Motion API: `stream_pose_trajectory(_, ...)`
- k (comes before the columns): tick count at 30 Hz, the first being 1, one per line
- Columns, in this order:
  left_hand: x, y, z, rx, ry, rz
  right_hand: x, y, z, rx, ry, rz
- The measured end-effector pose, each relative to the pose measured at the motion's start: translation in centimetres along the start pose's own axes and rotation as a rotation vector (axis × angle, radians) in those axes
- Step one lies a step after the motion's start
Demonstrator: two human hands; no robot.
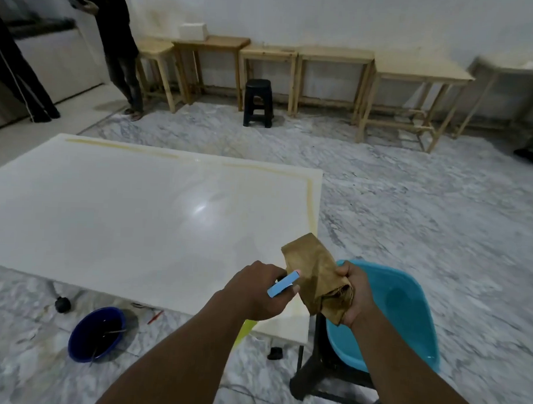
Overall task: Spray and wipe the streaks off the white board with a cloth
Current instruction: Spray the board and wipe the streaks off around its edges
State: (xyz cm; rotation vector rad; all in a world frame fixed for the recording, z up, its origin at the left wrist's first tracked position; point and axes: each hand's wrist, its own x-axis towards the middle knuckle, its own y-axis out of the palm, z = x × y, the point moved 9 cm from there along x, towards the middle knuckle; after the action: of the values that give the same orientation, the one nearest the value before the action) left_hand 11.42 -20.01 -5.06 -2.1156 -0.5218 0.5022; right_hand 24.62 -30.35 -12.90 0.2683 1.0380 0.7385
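Note:
The large white board lies flat in front of me, with yellowish streaks along its far and right edges. My left hand grips a small light-blue block over the board's near right corner. Beside it, my right hand holds a crumpled brown cloth, which sticks up above the fingers. No spray bottle is visible.
A turquoise basin sits on a dark stool right of the board. On the marble floor at lower left is a dark blue bowl. Wooden tables and a black stool line the far wall. A person stands at back left.

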Motion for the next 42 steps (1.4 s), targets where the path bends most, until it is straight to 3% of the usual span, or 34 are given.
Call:
stream_pose_trajectory(15, 12.8, -1.3, 2.5, 0.07, 0.044, 0.024, 10.0, 1.0, 5.9, 0.094, -0.031, -0.061)
stream_pose_trajectory(20, 20.5, -3.2, 3.8, 0.056, 0.069, 0.058, 15.5, 2.7, 10.6, 0.096, -0.04, -0.11)
stream_pose_trajectory(23, 25.1, -5.8, 5.7, -0.04, 0.042, -0.027, 19.6, 4.1, 16.0, 0.013, -0.108, -0.207)
stream_pose_trajectory(25, 27.8, -7.4, 7.4, -0.097, -0.014, -0.11, 23.7, 4.9, 20.7, -0.16, -0.201, -0.33)
stream_pose_trajectory(28, 30.8, -9.2, 9.4, -0.204, -0.085, -0.197, 28.9, 8.0, 28.6, -0.635, -0.453, -0.511)
stream_pose_trajectory(30, 32.2, -9.3, 10.3, -0.229, -0.1, -0.205, 32.6, 10.2, 31.1, -0.925, -0.587, -0.505)
stream_pose_trajectory(33, 34.8, -8.7, 12.0, -0.233, -0.116, -0.207, 40.6, 10.7, 30.0, -1.389, -0.508, -0.397)
stream_pose_trajectory(35, 36.0, -8.4, 12.8, -0.243, -0.113, -0.206, 43.7, 10.4, 29.0, -1.711, -0.478, -0.422)
stream_pose_trajectory(38, 37.2, -8.2, 13.9, -0.282, -0.109, -0.222, 45.5, 11.6, 30.3, -1.891, -0.709, -0.503)
stream_pose_trajectory(42, 38.5, -7.7, 14.4, -0.296, -0.101, -0.22, 48.5, 10.6, 29.5, -1.999, -0.756, -0.428)
